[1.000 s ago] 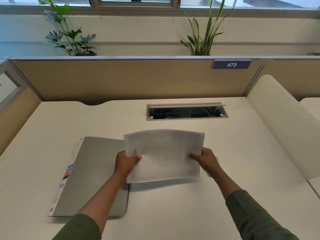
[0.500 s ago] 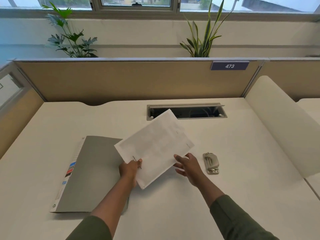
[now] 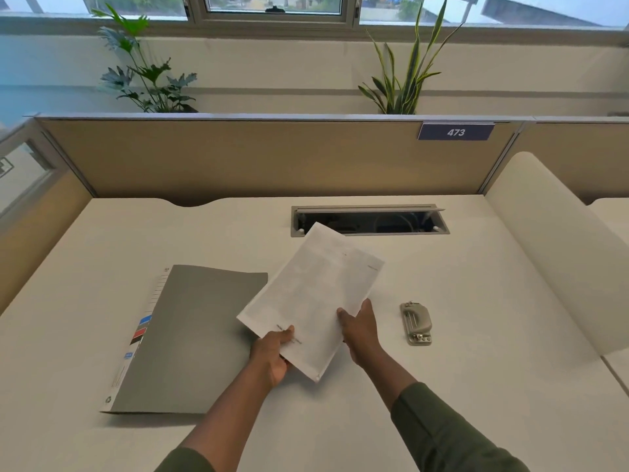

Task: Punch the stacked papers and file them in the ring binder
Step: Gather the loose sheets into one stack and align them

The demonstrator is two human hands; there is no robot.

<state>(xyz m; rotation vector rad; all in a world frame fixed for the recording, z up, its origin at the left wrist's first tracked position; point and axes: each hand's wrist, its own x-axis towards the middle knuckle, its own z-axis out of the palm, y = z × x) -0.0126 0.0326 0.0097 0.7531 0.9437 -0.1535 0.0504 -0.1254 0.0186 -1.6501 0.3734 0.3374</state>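
White printed papers (image 3: pixel 313 294), angled, pinched by both hands.

On your desk (image 3: pixel 476 386), the papers (image 3: pixel 313 294) sit at centre, lifted at a slant between your left hand (image 3: pixel 270 356) at 7 o'clock and right hand (image 3: pixel 360 332) at 4 o'clock. The ring binder (image 3: pixel 190 338) lies at 9 o'clock, partly under the papers. The hole punch (image 3: pixel 416 323) lies at 3 o'clock, and the cable tray (image 3: pixel 371 221) is sunk into the desk at 12.
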